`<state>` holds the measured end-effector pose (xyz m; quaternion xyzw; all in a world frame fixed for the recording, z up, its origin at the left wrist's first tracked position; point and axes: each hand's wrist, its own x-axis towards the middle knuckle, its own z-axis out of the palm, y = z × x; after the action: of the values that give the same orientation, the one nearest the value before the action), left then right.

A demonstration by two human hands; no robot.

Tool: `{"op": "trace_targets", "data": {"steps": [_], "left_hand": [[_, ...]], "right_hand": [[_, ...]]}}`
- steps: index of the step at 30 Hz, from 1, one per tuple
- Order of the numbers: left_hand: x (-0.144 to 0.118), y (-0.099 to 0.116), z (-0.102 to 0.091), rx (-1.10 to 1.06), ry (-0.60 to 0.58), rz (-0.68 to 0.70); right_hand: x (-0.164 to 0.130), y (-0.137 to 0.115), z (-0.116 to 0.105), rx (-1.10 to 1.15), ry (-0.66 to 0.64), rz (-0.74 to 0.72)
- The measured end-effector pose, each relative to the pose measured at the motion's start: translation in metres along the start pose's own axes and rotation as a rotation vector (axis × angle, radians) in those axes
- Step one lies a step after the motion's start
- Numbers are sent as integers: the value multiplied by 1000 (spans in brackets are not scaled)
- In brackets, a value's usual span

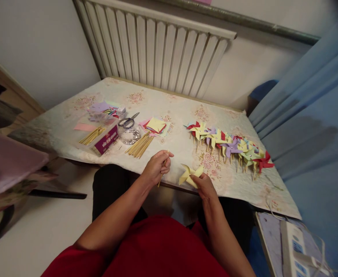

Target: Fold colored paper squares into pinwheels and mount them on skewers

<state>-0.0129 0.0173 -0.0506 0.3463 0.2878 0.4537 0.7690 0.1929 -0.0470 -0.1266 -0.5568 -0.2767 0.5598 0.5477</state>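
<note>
My left hand [157, 166] is closed around a thin wooden stick [160, 180], whose lower end sticks out below the fingers. A pale yellow paper pinwheel [190, 176] is pinched in my right hand [205, 187], with the thumb near its centre. Stick and pinwheel are apart, both held over the table's front edge. Left of my hands lies a bundle of wooden sticks [140, 146]. Behind it are a stack of coloured paper squares [156, 125], a clear dish of small shiny pieces [130, 135] and scissors [127, 122].
Several finished pinwheels [231, 147] lie in a row on the right of the flowered tablecloth [183, 111]. A clear box with a purple label [107, 141] holds more sticks on the left. A power strip [295, 246] sits at lower right, beside a blue curtain [310, 115].
</note>
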Motion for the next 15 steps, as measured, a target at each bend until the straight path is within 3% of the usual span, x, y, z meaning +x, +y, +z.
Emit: {"op": "trace_targets", "data": {"steps": [15], "left_hand": [[-1,0,0,24,16,5]], "right_hand": [[3,5,-2,2,-3,-1]]}}
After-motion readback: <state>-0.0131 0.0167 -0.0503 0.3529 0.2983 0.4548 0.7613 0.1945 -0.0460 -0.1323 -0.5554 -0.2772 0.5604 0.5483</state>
